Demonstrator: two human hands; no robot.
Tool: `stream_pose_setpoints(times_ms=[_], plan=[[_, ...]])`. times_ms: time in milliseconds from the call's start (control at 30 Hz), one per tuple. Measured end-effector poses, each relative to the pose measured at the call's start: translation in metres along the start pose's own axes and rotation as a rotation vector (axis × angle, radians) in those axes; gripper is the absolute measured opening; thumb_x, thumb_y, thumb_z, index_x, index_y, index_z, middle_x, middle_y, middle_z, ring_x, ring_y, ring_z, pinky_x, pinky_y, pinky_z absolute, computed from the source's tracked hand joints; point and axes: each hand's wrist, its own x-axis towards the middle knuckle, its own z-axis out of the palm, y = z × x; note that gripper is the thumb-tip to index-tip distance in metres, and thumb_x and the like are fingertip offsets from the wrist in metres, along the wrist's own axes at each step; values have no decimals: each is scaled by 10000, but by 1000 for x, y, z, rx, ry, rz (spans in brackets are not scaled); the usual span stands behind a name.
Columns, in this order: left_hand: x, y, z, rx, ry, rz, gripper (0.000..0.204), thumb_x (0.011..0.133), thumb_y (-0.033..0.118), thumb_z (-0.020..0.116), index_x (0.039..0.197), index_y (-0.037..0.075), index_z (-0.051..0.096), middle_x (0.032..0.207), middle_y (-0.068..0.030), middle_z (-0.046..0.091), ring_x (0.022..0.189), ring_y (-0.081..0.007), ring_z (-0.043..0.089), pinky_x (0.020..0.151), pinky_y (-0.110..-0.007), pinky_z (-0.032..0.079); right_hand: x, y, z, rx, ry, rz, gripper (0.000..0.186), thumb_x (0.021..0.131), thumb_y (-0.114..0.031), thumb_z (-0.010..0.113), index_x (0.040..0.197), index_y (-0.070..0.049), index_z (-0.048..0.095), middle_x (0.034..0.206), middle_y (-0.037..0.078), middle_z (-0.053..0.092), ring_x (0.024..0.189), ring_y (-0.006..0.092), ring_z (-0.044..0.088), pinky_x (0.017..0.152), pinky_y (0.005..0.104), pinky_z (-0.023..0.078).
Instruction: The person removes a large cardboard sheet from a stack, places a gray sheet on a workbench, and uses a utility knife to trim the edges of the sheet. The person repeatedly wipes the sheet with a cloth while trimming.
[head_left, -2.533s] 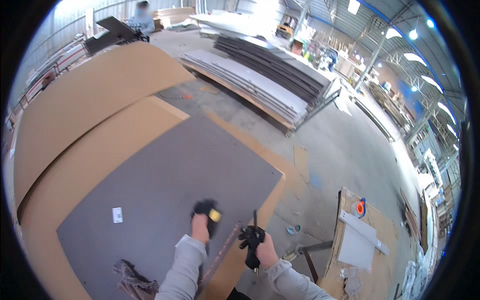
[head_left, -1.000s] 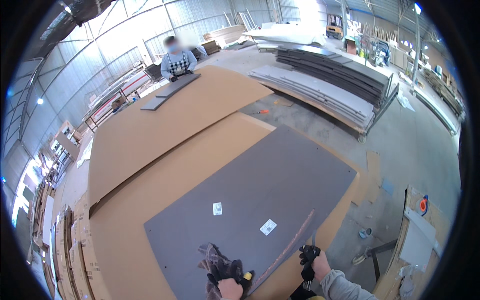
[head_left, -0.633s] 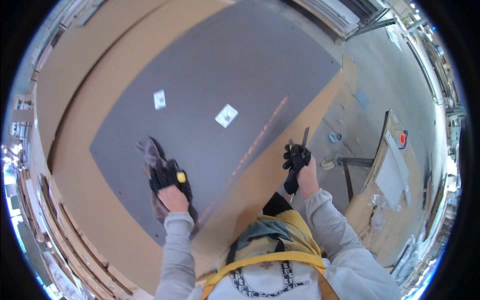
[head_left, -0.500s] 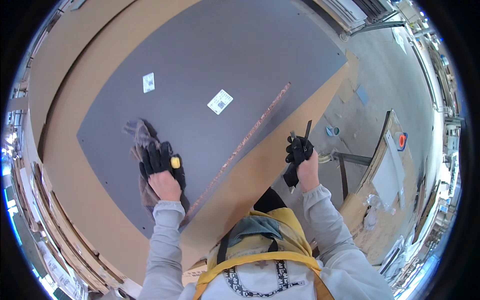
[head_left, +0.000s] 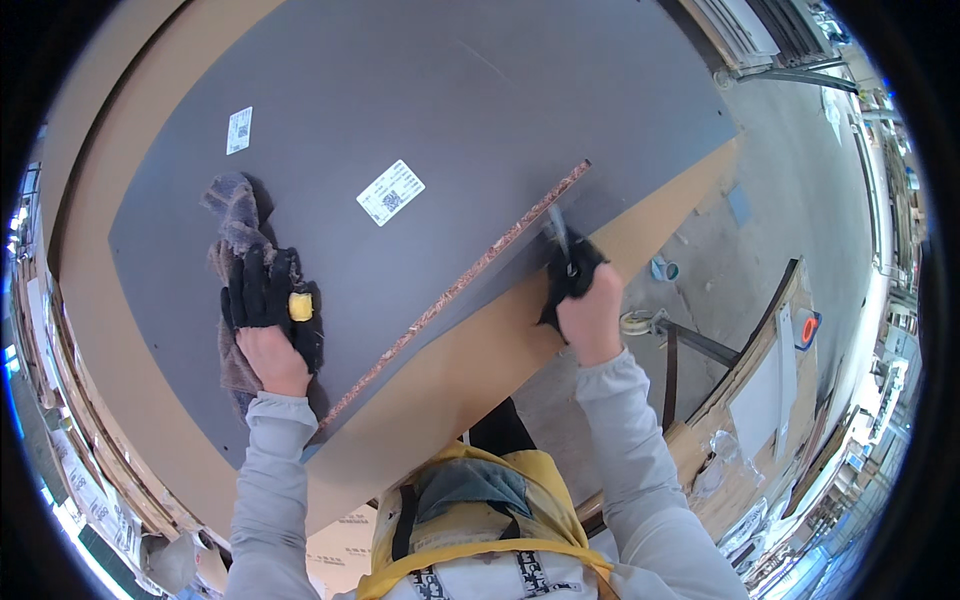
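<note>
My left hand, in a black glove with bare wrist, rests on a crumpled grey-brown rag, its fingers curved over the cloth. A small yellow block-like piece shows between thumb and forefinger; its lower part is hidden. Beneath lies a large dark grey panel. A narrow, reddish-brown speckled strip runs diagonally across it. Just right of the strip's upper half, my gloved right hand is closed round a slim tool. Motion blurs the tool's pale tip, and its kind cannot be made out.
Two white labels, one nearer and one farther left, are stuck on the panel. Brown board extends under its right edge. A metal stand and a wooden board are at right. Stacked sheets stand far right.
My right hand has moved left and in over the panel, bringing the tool up beside the speckled strip. My left hand stays on the rag; the whole view has shifted slightly.
</note>
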Motion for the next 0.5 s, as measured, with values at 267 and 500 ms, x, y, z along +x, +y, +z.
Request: stream_pose_setpoints(times_ms=[267, 500], plan=[[6, 3, -2, -50, 0, 3, 405, 842, 124, 553, 1234, 25, 590, 1332, -197, 516, 1240, -411, 450, 1067, -473, 310, -8, 22, -7, -45, -114, 95, 300, 685, 43, 630, 981, -8, 649, 811, 223, 625, 785, 430, 592, 668, 423, 482], [8, 2, 1, -72, 6, -18, 393, 844, 121, 551, 1222, 22, 597, 1319, -196, 527, 1230, -411, 460, 1060, -468, 318, 11, 0, -14, 88, -94, 141, 219, 819, 63, 585, 1027, 24, 641, 792, 75, 649, 729, 149, 595, 659, 276, 483]])
